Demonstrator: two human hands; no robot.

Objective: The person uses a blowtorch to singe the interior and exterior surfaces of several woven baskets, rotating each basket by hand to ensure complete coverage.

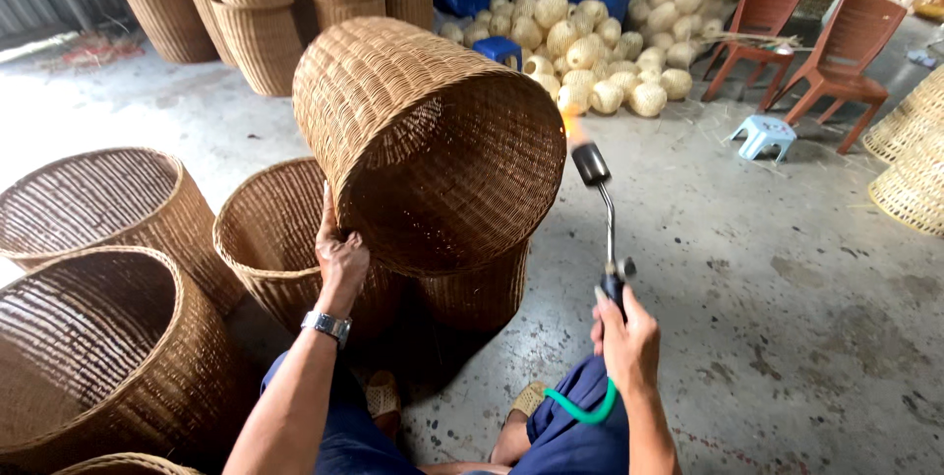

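Note:
My left hand [340, 254] grips the rim of a large woven rattan basket [413, 121], tilted on its side with its mouth facing me. It rests on another basket [479, 290] below. My right hand [625, 335] holds a gas torch [602, 207] by its handle, a green hose [582, 409] trailing from it. The torch's black nozzle points up at the basket's right rim, and a small orange flame [570, 125] burns there. A watch sits on my left wrist.
Open woven baskets stand at my left [98, 200], [93, 357], [270, 239]. Stacked baskets [256, 13] line the back. A heap of small round woven balls [590, 52] lies by a blue tarp. Two brown plastic chairs [836, 57] and a small stool [764, 134] stand right.

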